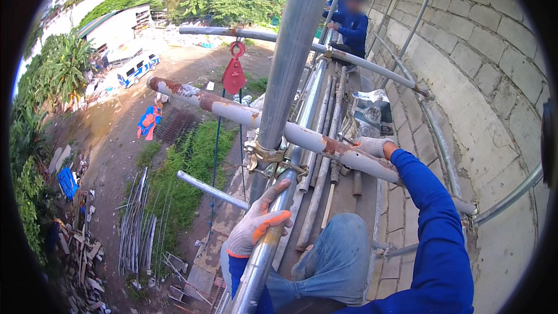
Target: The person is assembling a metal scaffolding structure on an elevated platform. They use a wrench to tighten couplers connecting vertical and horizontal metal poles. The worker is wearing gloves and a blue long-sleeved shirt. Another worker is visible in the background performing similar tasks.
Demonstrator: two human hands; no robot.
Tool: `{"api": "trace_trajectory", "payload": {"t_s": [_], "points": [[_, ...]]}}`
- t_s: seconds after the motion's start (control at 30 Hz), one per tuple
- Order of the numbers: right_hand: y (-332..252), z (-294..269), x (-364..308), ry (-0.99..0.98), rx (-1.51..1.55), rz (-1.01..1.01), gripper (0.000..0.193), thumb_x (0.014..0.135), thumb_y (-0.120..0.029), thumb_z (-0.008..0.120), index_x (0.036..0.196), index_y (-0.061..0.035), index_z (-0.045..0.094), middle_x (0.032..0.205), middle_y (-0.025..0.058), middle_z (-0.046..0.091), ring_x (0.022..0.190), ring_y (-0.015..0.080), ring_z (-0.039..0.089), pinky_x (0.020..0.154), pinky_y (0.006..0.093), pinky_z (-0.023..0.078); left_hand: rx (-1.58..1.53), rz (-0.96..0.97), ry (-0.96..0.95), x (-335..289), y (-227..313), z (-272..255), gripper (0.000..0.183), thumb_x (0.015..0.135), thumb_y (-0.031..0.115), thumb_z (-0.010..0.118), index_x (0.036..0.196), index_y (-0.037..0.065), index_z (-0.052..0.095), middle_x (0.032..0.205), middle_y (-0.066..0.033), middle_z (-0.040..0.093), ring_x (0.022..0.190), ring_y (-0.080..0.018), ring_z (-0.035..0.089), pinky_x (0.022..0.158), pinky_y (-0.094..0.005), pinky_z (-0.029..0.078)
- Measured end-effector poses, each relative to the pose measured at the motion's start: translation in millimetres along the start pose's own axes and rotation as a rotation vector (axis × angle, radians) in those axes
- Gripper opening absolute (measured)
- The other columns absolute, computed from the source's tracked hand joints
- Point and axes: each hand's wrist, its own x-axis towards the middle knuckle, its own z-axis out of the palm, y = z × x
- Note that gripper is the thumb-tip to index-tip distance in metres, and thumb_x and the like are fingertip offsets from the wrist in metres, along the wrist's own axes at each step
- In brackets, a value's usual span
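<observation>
My left hand (pixel 258 221), in a grey knit glove with orange patches, wraps round a shiny steel scaffold pipe (pixel 253 282). Its index finger stretches toward a coupler clamp (pixel 264 157) that joins an upright pipe (pixel 296 46) to the railing. Across in front runs a paint-worn, rusty crossing pipe (pixel 302 136). My right hand (pixel 374 146), also gloved, is closed just beyond that pipe. A thin, dark metal tool (pixel 347 141) sticks out from its fingers; its kind is hard to tell, and the pipe hides part of the hand.
Loose pipes (pixel 319 197) lie along the narrow platform beside a printed sack (pixel 372 113). A block wall (pixel 488 40) rises on the right. A red pulley (pixel 234 75) with ropes hangs outside. A co-worker (pixel 351 26) is farther along; the ground lies far below left.
</observation>
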Motion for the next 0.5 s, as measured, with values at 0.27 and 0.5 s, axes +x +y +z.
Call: {"api": "trace_trajectory", "payload": {"t_s": [0.27, 0.5], "points": [[12, 3, 8, -0.06, -0.044, 0.037, 0.047, 0.101, -0.044, 0.062, 0.114, -0.001, 0.076, 0.103, 0.0127, 0.079, 0.088, 0.0208, 0.068, 0.08, 0.0419, 0.052, 0.069, 0.022, 0.0, 3, -3, -5, 0.085, 0.088, 0.017, 0.081, 0.163, 0.021, 0.039, 0.124, -0.0139, 0.056, 0.086, -0.019, 0.071, 0.07, -0.0332, 0.062], [26, 7, 16, -0.023, -0.096, -0.036, 0.052, 0.1, -0.051, 0.062, 0.117, -0.0028, 0.076, 0.107, 0.016, 0.079, 0.09, 0.0261, 0.073, 0.082, 0.0431, 0.053, 0.017, -0.004, -0.004, 2, -3, -3, 0.087, 0.088, 0.02, 0.082, 0.163, 0.019, 0.038, 0.121, -0.0135, 0.058, 0.085, -0.0198, 0.072, 0.068, -0.0331, 0.061]]}}
